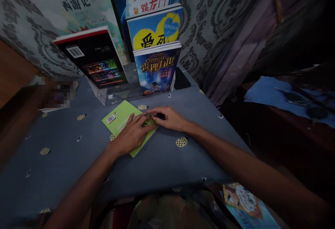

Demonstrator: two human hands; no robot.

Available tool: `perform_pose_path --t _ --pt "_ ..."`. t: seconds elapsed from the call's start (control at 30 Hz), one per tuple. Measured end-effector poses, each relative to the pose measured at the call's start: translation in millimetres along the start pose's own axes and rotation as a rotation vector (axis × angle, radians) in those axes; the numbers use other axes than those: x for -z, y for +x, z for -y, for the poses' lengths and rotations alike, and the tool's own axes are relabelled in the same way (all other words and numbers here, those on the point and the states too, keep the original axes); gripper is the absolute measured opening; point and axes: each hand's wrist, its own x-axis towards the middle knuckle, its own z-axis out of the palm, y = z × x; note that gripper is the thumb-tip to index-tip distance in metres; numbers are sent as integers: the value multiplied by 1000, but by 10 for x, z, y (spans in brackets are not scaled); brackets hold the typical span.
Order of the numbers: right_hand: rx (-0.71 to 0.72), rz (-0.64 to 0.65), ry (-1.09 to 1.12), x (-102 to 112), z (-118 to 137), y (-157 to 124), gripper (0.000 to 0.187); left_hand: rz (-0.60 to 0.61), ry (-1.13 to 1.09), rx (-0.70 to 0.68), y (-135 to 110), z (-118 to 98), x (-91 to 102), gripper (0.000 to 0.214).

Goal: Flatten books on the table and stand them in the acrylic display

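Observation:
A thin light-green book lies flat on the grey-blue tablecloth, back cover up with a barcode sticker near its far corner. My left hand rests flat on the book's right half, fingers stretched out. Beside it, my right hand presses down at the book's right edge, its fingers curled together over a small dark thing I cannot make out. The two hands' fingertips meet over the book.
A clear stand at the table's back holds a black book, a dark-blue picture book and a blue-yellow book. A black phone lies beside it. Patterned curtains hang behind; colourful books lie low at the right.

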Motion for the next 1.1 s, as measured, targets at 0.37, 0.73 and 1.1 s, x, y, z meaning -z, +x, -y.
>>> perform_pose_path --t 0.37,0.73,1.1 --pt "218 -8 -174 -73 -67 -11 27 -142 -36 77 -206 225 -7 39" --pt "300 -2 -170 -128 -44 2 22 -259 84 352 -750 471 66 37" --pt "359 31 -229 -198 -3 -16 22 -294 107 585 -979 489 65 39"
